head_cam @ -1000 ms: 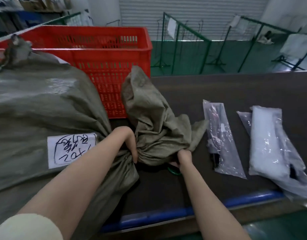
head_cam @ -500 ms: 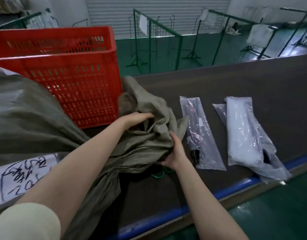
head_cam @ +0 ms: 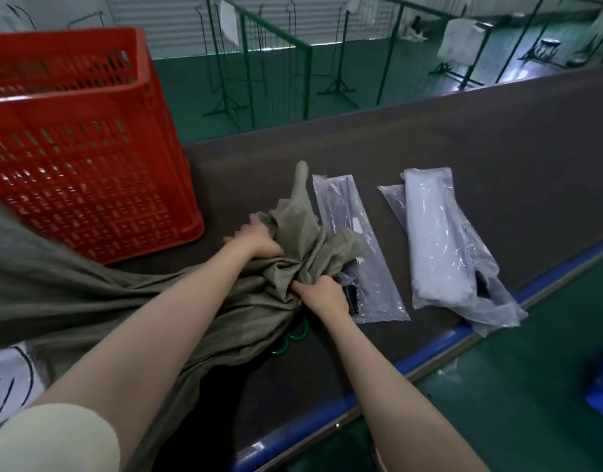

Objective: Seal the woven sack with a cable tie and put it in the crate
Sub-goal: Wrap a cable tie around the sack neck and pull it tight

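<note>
Both hands work the bunched mouth of the grey-green woven sack, which lies on the dark table w/ its bulk running off to the left and its gathered neck near the table's mid-front. Left hand is clenched on the far side of the loose mouth fabric; right hand is closed on the near side of the same bunch, fingers dug into the folds. A green cable tie sits partly under the neck, just below the right wrist, curled on the table; can't tell if it's threaded round the sack. White label w/ black handwriting shows on the sack at lower left. Red crate stands on the table behind the sack, left of the hands. Right of the hands: a clear poly bag w/ dark contents, touching the sack's mouth, then a white-filled poly bag further right. Blue edge strip runs along the table front.
</note>
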